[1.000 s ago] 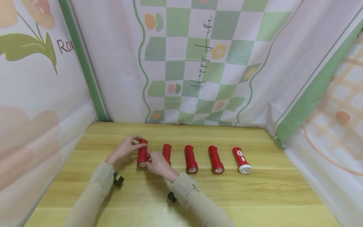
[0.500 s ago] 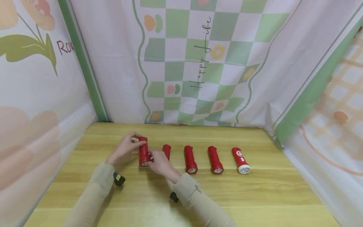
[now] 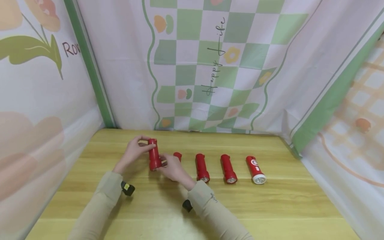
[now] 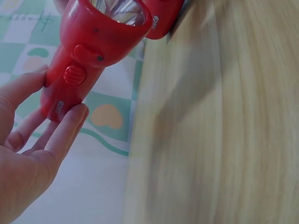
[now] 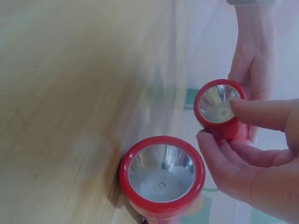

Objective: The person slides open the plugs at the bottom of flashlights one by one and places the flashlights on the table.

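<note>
Several red flashlights lie in a row on the wooden table (image 3: 270, 206). The leftmost flashlight (image 3: 154, 155) is raised off the wood, tilted nearly upright, held by both hands. My left hand (image 3: 141, 147) grips its tail end; the left wrist view shows the fingers (image 4: 70, 126) around the flashlight's (image 4: 88, 51) body below the switch. My right hand (image 3: 165, 164) pinches its lens end, with fingertips (image 5: 252, 114) on the rim of the flashlight (image 5: 218, 106) in the right wrist view. The second flashlight (image 5: 161, 173) lies just beside it, partly hidden behind my right hand in the head view.
Two more red flashlights (image 3: 202, 167) (image 3: 228, 168) and one with a white head (image 3: 255, 170) lie to the right, lenses toward me. Printed cloth walls (image 3: 210, 66) close off the table at the back and both sides.
The leftmost flashlight has come up off the table and tipped from lying flat to nearly upright. Both hands rose slightly with it.
</note>
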The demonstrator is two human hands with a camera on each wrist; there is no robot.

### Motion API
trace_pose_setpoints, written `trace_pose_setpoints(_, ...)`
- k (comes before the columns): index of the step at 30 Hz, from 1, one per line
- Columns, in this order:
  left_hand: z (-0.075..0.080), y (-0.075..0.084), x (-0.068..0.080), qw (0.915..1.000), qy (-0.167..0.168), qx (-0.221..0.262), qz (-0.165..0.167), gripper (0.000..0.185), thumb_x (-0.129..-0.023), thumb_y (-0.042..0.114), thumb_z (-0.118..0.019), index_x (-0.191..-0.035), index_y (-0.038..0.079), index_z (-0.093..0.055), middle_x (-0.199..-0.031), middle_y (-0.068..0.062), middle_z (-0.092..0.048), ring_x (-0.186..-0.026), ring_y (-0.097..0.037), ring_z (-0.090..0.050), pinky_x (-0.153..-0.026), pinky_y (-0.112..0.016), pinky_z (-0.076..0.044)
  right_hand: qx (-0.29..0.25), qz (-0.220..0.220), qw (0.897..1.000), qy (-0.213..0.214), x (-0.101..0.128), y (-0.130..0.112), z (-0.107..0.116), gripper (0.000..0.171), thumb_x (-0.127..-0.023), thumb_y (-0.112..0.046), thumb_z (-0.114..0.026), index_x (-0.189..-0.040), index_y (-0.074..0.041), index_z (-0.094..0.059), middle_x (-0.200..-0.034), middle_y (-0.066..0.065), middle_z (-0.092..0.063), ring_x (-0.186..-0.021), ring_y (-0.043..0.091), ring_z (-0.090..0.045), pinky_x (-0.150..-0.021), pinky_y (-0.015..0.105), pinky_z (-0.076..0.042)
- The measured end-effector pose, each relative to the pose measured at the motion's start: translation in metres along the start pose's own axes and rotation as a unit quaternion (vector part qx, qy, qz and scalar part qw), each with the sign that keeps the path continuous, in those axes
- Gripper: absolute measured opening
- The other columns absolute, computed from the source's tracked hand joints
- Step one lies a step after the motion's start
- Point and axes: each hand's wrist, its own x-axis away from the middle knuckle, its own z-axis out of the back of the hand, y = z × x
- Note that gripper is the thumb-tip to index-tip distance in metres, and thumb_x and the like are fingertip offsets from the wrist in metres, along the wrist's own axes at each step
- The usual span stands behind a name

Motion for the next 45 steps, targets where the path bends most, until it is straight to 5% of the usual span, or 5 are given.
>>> trace_pose_setpoints(10,-0.005,0.009,0.002,0.9989,0.043,-0.015,-0.011,0.051,-0.086,0.031,-0.078,-0.125,0.005,-0.057,-0.132,-0.019,-0.060,-0.112,-0.034,-0.067,-0.088,-0.034,-0.055,-0.028,-0.011,1.000,-0.002,-0.001,0.001,0.008,0.051,-0.089,-0.012,-0.072,-0.135,0.001,-0.053,-0.128,0.019,-0.063,-0.106,0.032,-0.067,-0.090,0.042,-0.059)
trace_pose_setpoints(23,-0.018,0.019,0.004,0.9946,0.063,0.024,-0.079,0.041,-0.084,0.024,-0.080,-0.115,0.004,-0.061,-0.133,-0.019,-0.059,-0.109,-0.037,-0.067,-0.071,-0.024,-0.055,-0.004,0.001,1.000,0.025,-0.003,0.001,0.019,0.036,-0.095,-0.026,-0.066,-0.122,-0.002,-0.063,-0.114,0.013,-0.071,-0.095,0.024,-0.067,-0.079,0.032,-0.059)
trace_pose_setpoints(41,-0.029,0.023,0.009,0.9879,0.089,0.037,-0.121,0.039,-0.084,0.017,-0.080,-0.114,0.000,-0.062,-0.126,-0.019,-0.062,-0.106,-0.038,-0.067,-0.085,-0.035,-0.059,-0.005,-0.030,0.999,0.042,-0.006,0.004,0.025,0.040,-0.093,-0.030,-0.068,-0.120,-0.001,-0.063,-0.108,0.013,-0.070,-0.092,0.021,-0.065,-0.077,0.030,-0.057)
trace_pose_setpoints(45,-0.031,0.029,0.013,0.9878,0.090,0.045,-0.119,0.039,-0.084,0.010,-0.078,-0.115,-0.005,-0.059,-0.126,-0.022,-0.061,-0.107,-0.040,-0.065,-0.082,-0.027,-0.060,-0.008,-0.033,0.998,0.047,-0.005,0.003,0.025,0.036,-0.093,-0.027,-0.068,-0.117,0.000,-0.063,-0.106,0.015,-0.070,-0.093,0.021,-0.066,-0.080,0.033,-0.058)
